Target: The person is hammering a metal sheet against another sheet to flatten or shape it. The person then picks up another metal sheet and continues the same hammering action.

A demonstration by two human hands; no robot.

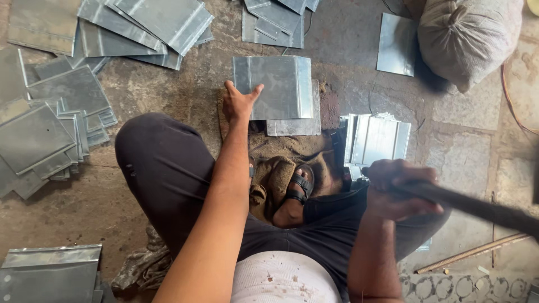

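I sit on the ground with a folded grey metal sheet (281, 84) in front of me, lying on another sheet. My left hand (238, 101) rests on that sheet's left edge, fingers spread, holding it down. My right hand (396, 191) is closed around a dark bar-like handle (477, 207) that runs off to the right; its head is out of view. My sandalled foot (297, 193) is tucked on a piece of brown sacking under the sheets.
Piles of similar metal sheets lie at the left (50, 123), top left (140, 25), top centre (275, 19), bottom left (50, 275) and right of my foot (376, 137). A stuffed sack (469, 36) sits top right. A thin rod (471, 253) lies on the stone floor.
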